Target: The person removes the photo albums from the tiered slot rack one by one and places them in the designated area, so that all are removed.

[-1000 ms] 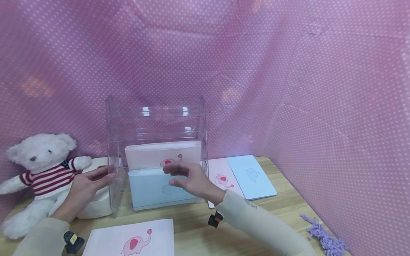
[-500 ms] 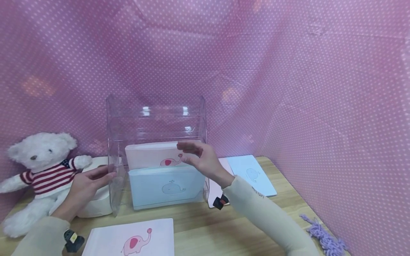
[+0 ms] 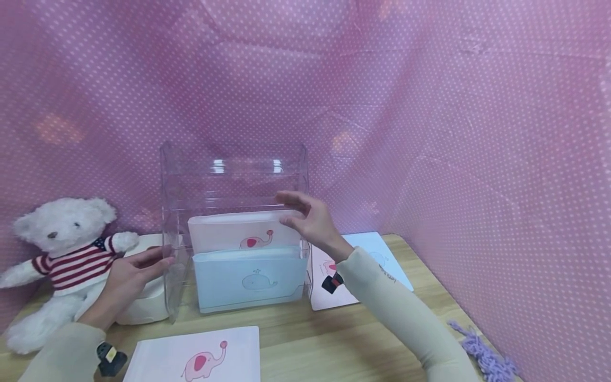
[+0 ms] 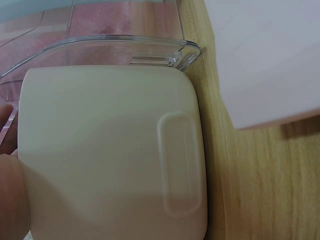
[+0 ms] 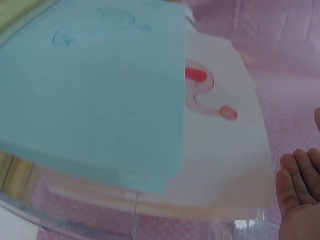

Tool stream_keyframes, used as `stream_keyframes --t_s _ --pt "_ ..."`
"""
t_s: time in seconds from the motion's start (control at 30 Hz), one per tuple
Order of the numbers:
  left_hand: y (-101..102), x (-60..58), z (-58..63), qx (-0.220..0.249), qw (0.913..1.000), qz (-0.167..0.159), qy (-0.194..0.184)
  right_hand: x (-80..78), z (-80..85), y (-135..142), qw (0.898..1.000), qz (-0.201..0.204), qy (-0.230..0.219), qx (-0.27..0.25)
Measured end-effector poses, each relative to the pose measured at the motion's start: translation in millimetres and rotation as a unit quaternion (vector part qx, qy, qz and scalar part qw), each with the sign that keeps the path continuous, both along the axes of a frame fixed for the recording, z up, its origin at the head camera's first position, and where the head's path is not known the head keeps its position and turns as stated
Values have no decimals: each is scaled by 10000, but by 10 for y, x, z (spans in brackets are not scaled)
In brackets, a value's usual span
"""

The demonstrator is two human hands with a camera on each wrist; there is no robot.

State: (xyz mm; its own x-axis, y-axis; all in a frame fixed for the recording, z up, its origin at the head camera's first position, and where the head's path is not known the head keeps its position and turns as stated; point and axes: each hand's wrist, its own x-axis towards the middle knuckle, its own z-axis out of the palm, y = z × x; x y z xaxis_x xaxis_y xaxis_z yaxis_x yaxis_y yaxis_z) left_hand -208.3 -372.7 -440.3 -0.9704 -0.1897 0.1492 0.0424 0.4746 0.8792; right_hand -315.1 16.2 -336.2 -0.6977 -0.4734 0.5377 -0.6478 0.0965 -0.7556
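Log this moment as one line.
left grip: holding clear rack | right grip: open, empty, near upright pink booklet | upright blue booklet: in front of pink one

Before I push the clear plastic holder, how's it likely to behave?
The holder is likely stiff, since its thin walls stand straight. It could slide on the smooth wooden table. It may feel bottom-heavy, with the blue whale book and a pink elephant book standing in its lower part.

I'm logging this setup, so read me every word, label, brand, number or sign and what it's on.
Nothing reads clearly.
Right sleeve: dark lettering, too small and blurred.
Standing blue whale cover, front pink elephant cover: no legible words.
Black left-wrist device: yellow patch, too small to make out.
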Motion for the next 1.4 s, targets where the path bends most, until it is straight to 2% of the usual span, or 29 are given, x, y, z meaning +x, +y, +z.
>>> stream_keyframes --t_s 0.33,0.57,0.93,1.17,1.4 --pt "11 15 25 -3 10000 -55 8 -145 4 59 9999 -79 61 23" --pt "-2 9 6 13 10000 -39 -61 -191 -39 84 9998 -121 -137 104" --pt "-11 8 1 -13 10000 -40 -61 -212 -143 85 9989 -151 -374 229" --pt "-36 -4 3 -51 9999 -58 -122 -223 -199 43 9974 48 -707 141" --pt "-47 -39 -1 -1 10000 -94 8 -224 -246 13 9967 -17 -773 230"
